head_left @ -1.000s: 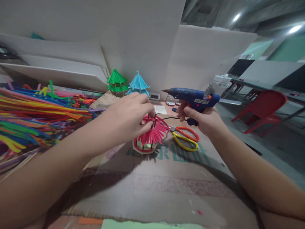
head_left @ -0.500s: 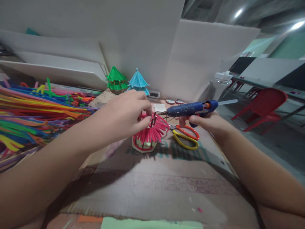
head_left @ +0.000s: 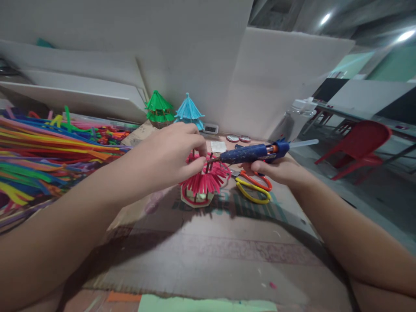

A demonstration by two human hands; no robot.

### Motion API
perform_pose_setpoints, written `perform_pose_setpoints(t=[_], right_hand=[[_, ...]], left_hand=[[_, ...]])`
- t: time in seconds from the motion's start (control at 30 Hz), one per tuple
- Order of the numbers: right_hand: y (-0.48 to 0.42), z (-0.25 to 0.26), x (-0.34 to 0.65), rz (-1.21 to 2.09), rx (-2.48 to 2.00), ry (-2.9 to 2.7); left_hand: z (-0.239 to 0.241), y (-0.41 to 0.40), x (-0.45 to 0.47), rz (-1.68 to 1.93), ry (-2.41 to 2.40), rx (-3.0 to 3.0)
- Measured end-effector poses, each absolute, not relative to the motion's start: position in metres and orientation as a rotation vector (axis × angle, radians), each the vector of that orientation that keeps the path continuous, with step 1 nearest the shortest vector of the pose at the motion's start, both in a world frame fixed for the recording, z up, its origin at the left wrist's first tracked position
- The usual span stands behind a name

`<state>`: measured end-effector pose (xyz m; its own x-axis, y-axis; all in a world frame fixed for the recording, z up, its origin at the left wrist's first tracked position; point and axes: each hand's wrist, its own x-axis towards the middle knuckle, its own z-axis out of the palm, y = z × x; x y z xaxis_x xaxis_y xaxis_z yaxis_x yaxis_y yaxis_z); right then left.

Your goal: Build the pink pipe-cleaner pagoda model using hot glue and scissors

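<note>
I watched the left hand [head_left: 178, 149] pinch the pink fringed model [head_left: 208, 182] near its top as it stood on cardboard [head_left: 195, 268]; the right hand [head_left: 276, 169] was wrapped around a blue glue gun [head_left: 245, 153], nozzle close against the model's dark posts.

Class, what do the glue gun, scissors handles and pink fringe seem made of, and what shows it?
Glue gun: probably hard plastic, fairly matte, by its moulded blue shell.
Scissors handles: smooth plastic or rubber, by their rounded, evenly coloured loops.
Pink fringe: perhaps fuzzy pipe cleaner, by its soft, thick strands.
</note>
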<state>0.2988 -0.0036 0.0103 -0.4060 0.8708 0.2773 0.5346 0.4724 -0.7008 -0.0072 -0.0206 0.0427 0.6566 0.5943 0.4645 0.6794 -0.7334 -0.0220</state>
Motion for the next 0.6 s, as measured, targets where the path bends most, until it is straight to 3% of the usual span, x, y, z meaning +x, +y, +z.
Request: perform_pose_setpoints(t=[0.6], right_hand=[[-0.0038,0.0098,0.3001,0.686,-1.194,-2.045]], left_hand=[[0.0449,-0.0216,-0.0062,-0.607,-1.071,-2.680]])
